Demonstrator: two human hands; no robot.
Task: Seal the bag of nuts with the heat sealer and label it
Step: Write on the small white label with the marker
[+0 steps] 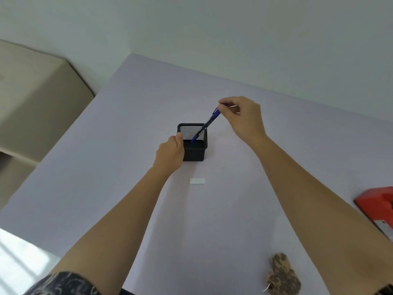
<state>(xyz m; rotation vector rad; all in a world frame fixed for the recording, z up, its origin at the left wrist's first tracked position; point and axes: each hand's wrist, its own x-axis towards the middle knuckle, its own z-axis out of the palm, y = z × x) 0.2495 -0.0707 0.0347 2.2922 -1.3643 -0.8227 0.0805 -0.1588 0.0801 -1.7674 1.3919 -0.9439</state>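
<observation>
- The left hand grips the near left side of a black mesh pen holder; its thumb lies over the rim and the fingers are wrapped against the holder's left wall, closed on it.
- The right hand hangs above and to the right of the holder, its thumb and forefinger pinched together on the top end of a blue pen.
- The pen slants down and to the left from those pinching fingertips, and its lower end sits inside the holder's open top, close to the left thumb.
- The other right fingers are curled in toward the palm, behind the pinch.
- A small white label lies flat on the pale table, just nearer the person than the left hand's knuckles and the holder's base, touching neither.
- The bag of nuts lies far back from both sets of fingers, near the table's close edge, just inside the right forearm; it looks brown and lumpy, and its mouth cannot be made out.
- A red heat sealer shows only in part at the right edge of the view, well apart from the right fingers and beyond the right forearm.
</observation>
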